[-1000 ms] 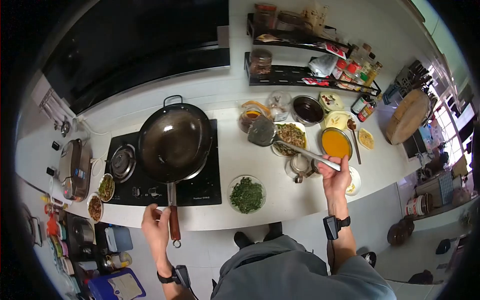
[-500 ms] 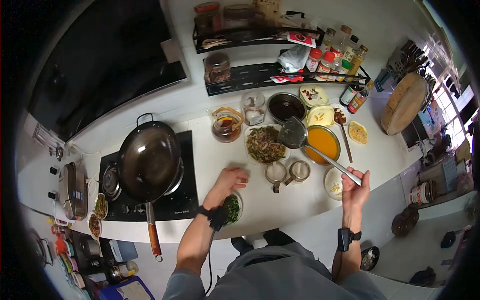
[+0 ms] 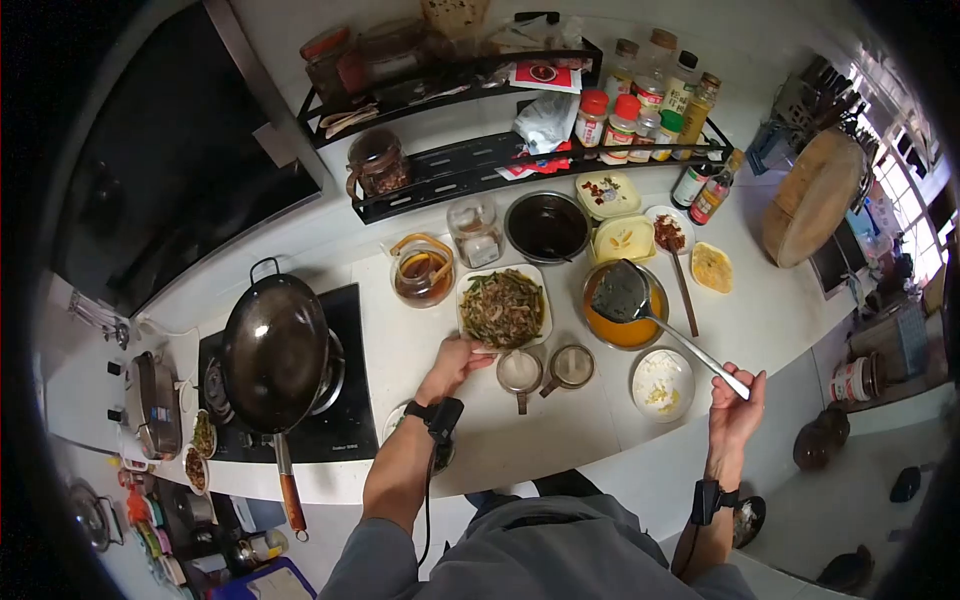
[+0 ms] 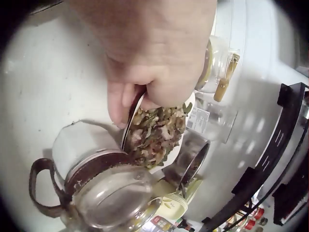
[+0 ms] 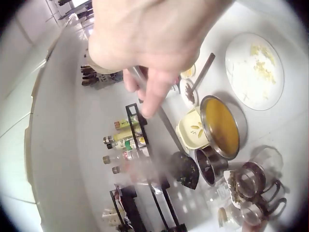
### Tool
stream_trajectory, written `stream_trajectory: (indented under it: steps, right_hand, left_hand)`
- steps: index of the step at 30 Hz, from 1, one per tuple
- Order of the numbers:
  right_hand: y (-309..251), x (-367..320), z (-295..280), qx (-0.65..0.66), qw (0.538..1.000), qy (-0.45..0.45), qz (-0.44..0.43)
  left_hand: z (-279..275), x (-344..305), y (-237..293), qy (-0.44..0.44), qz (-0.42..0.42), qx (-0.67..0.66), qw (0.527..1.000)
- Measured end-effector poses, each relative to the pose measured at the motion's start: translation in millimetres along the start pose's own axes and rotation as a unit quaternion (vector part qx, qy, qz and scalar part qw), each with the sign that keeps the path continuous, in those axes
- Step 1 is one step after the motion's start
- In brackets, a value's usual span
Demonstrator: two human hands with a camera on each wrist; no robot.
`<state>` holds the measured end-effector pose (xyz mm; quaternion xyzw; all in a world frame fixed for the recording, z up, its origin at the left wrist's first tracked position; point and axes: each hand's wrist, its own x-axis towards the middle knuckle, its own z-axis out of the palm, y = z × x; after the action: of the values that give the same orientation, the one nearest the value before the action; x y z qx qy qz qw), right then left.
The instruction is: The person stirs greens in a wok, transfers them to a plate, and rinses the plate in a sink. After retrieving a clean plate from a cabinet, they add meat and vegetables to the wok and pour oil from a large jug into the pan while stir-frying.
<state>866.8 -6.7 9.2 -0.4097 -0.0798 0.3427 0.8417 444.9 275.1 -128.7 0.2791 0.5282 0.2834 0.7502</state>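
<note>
In the head view, my left hand (image 3: 452, 368) grips the near edge of a white dish (image 3: 548, 312) heaped with shredded meat and green vegetable pieces (image 3: 503, 308). The left wrist view shows the thumb over the dish's rim (image 4: 126, 130) and the other fingers under it. My right hand (image 3: 735, 415) holds a metal wok spatula (image 3: 690, 352) by the end of its handle. The spatula's dark blade (image 3: 620, 290) hangs over a metal bowl (image 3: 622, 347) of yellow-orange liquid, covering part of it in this view.
Two glass cups (image 3: 520, 371) stand just in front of the dish. A white plate (image 3: 686, 392) with yellow bits lies by the metal bowl. Behind are a glass teapot (image 3: 423, 272), a jar and a dark-filled pot (image 3: 548, 228). A wok (image 3: 275, 345) sits on the stove at left.
My left hand has left the wok handle, crossed right over the bowl of chopped greens and taken hold of the meat dish. The spatula has moved right, over the yellow liquid.
</note>
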Motion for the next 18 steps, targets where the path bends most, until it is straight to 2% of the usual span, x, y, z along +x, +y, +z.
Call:
stream_trajectory:
  steps: [6, 8, 18]
  right_hand:
    - [16, 16, 6, -0.004, 0.999, 0.001, 0.033]
    - [22, 17, 11, -0.011, 0.999, -0.014, 0.037]
    - [30, 9, 37, -0.015, 0.998, -0.040, 0.043]
  left_hand:
    - [-32, -11, 6, -0.005, -0.005, 0.008, 1.000]
    - [-41, -11, 2, -0.031, -0.032, -0.039, 0.998]
    - [-30, -50, 25, -0.040, 0.006, -0.046, 0.998]
